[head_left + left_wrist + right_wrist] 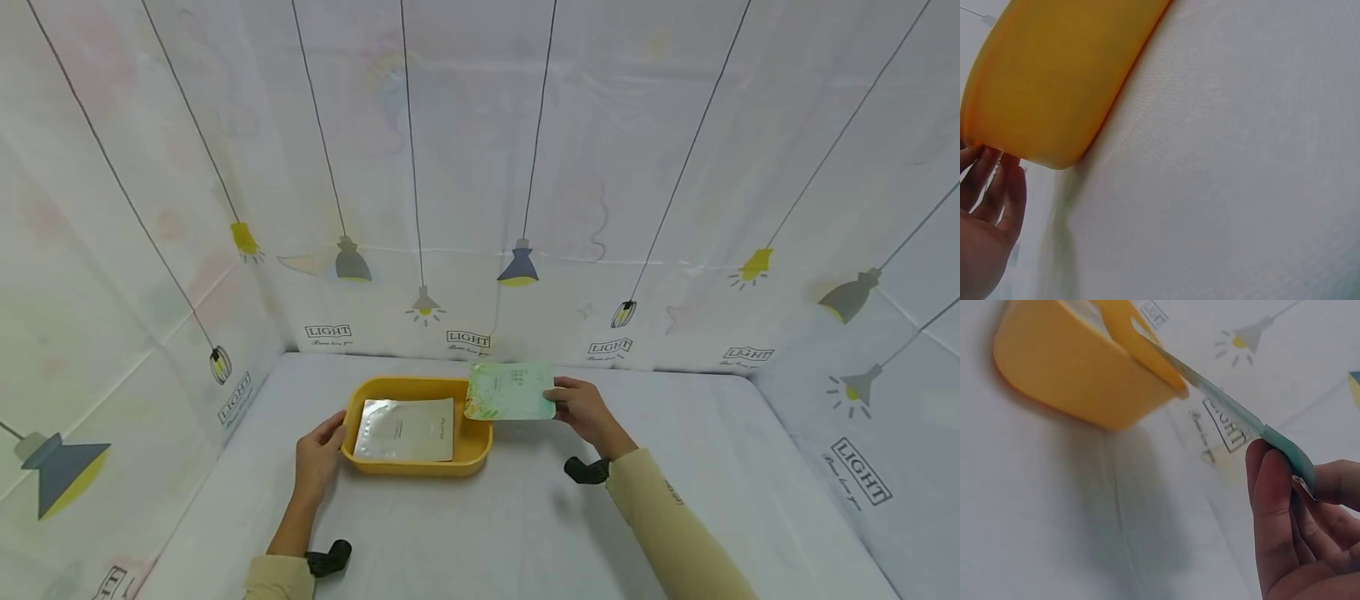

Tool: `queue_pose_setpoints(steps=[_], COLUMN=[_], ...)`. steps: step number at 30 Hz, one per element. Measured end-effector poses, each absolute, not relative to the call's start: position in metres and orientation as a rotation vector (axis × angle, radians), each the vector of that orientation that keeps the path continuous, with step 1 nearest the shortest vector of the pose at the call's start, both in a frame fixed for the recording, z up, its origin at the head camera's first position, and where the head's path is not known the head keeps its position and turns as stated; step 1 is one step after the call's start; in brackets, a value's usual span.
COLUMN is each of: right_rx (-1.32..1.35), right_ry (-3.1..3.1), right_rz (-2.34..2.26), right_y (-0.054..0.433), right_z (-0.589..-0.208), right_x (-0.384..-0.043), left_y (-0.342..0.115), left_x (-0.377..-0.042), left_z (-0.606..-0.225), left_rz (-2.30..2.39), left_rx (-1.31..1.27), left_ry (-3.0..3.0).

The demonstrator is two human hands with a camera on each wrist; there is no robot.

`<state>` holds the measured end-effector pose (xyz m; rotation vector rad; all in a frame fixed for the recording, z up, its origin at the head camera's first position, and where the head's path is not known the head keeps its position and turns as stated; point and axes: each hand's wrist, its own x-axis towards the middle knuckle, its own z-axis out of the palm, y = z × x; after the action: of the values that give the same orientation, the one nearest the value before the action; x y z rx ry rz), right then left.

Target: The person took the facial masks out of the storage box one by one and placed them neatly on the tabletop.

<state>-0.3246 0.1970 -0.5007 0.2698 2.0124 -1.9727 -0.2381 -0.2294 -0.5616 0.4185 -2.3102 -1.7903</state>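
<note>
A yellow plastic basin [416, 468] with rounded corners rests on the white-covered table. My left hand [318, 458] grips its left end, with fingers [1013, 194] up against the rim in the left wrist view. Inside the basin lies a silvery-white sachet [405, 430], flat, with small print. With my right hand [587, 410] I pinch a pale green sheet-mask sachet [512, 392] by its right edge. This sachet is held over the basin's right end, and in the right wrist view it appears nearly edge-on, thumb on one face and fingers on the other.
White cloth [675, 467] covers the table. Behind it hangs a white backdrop [465, 167] printed with lamps and the word LIGHT. A black wrist device [330, 558] sits on the left forearm, another black device [585, 471] on the right.
</note>
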Motion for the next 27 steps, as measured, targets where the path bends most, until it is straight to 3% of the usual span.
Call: queue_pose_setpoints(steps=[15, 27], right_rx=[0.343, 0.381], right_ry=[2.007, 2.036], right_rz=[-1.997, -1.947], right_y=[0.246, 0.254], right_z=[-0.515, -0.539], right_x=[-0.335, -0.338], left_y=[-0.23, -0.231], left_x=[-0.238, -0.239], left_z=[-0.561, -0.562], left_rz=[-1.809, -1.805], left_rx=[0.42, 0.42], left_ry=[-2.303, -2.303])
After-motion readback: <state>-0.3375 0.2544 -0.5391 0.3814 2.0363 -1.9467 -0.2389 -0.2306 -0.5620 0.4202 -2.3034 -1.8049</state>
